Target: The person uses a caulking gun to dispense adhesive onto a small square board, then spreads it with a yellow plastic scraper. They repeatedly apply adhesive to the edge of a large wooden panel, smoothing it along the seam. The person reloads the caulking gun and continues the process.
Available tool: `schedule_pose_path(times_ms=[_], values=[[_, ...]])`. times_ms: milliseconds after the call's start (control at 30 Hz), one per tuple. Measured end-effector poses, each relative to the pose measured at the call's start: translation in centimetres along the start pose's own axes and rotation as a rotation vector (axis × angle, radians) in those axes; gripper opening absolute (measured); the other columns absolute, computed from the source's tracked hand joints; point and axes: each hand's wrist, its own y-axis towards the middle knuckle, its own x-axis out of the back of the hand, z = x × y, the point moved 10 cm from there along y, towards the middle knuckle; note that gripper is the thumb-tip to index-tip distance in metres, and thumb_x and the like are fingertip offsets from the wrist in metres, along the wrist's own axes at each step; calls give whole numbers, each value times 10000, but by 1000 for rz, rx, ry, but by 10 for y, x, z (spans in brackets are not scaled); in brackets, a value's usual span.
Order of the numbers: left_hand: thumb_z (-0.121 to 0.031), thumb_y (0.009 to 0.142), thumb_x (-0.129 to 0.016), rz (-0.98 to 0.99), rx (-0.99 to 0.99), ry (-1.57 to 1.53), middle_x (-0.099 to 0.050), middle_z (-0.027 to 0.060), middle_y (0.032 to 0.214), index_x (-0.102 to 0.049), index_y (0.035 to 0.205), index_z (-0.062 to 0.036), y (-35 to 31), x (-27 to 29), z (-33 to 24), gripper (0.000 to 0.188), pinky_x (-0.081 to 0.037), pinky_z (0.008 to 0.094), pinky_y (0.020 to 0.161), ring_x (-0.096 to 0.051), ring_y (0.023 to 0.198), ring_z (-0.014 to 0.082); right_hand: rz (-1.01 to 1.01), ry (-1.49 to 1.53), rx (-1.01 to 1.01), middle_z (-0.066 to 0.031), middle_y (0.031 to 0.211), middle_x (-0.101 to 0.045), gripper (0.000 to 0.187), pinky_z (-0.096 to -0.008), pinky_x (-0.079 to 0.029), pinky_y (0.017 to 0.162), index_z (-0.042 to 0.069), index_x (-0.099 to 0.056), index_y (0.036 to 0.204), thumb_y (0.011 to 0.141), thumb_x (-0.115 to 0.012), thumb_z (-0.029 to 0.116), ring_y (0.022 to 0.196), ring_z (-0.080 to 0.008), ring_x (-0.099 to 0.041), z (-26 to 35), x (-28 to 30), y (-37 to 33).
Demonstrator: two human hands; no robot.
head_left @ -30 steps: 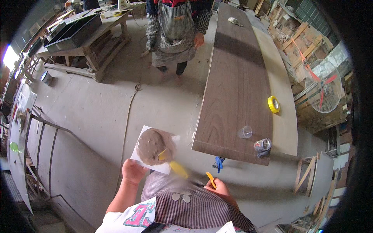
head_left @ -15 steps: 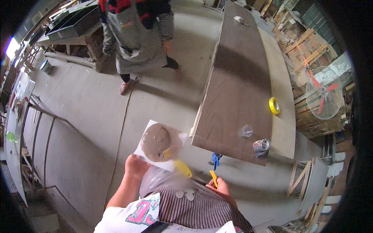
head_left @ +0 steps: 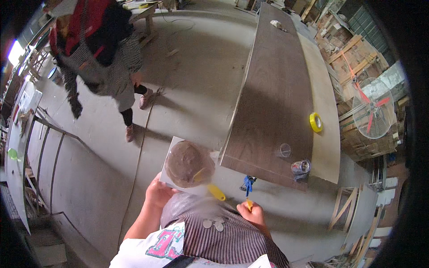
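In my left hand (head_left: 159, 191) is the edge of a white board (head_left: 174, 144) bearing a thick round mound of brown putty-like paste (head_left: 185, 161). A yellow-handled scraper (head_left: 216, 192) rests with its front end in the paste, its handle past the board's near edge; a blur hides part of it. My right hand (head_left: 253, 213) is closed around a small yellow tool (head_left: 249, 205), mostly hidden by the fingers. Just beyond it, a blue strap-like thing (head_left: 247, 184) hangs at the near end of a long brown wood-grain panel (head_left: 272, 111).
On the panel stand a clear plastic cup (head_left: 284, 150) and a can (head_left: 300, 167); a yellow tape roll (head_left: 316, 122) lies on the paler strip. A person in a checked apron (head_left: 98, 67) walks at upper left. A caged fan (head_left: 373, 107) stands right, a metal rack (head_left: 58, 134) left.
The other person has moved to the left. My right hand has shifted slightly, and its yellow tool now shows less and sits near the blue thing. The board has turned a little.
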Motion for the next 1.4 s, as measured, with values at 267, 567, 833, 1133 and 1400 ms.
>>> schedule_pose_path(times_ms=[267,567,833,1133,1400], values=[[-154,775,-659,69,45,-39,-646,148,1106,-524,1243,5,-4,-2,15,512,-551,477,797,-644,993,302,93,-140,238,-42,838,-587,478,-292,-451,608,55,-511,1152,799,-801,197,669,-110,-516,31,-44,22],[-151,776,-660,36,56,55,-604,179,1239,-480,1321,35,-14,8,23,603,-521,532,928,-614,1113,339,159,-270,225,-142,1025,-649,579,-336,-522,784,49,-496,1164,777,-814,339,892,-204,-653,35,-51,15],[-124,785,-642,66,28,131,-620,160,1211,-462,1350,38,-14,2,22,615,-548,506,895,-628,1089,305,57,-639,613,-165,1003,-666,467,-404,-538,767,86,-548,1248,829,-736,172,893,-336,-659,123,-57,-4],[-47,811,-570,58,19,-109,-620,121,1195,-450,1365,12,-10,1,27,571,-551,485,915,-624,1090,268,43,54,190,-68,756,-644,207,-328,-502,623,-2,-588,1134,962,-549,108,634,-180,-611,82,-31,16],[12,751,-584,13,-43,19,-621,133,1174,-492,1325,10,-17,-16,21,581,-544,474,931,-632,1055,270,74,606,-198,-49,693,-570,195,-199,-275,437,33,-548,1112,1008,-510,192,510,-68,-429,19,-47,7]])
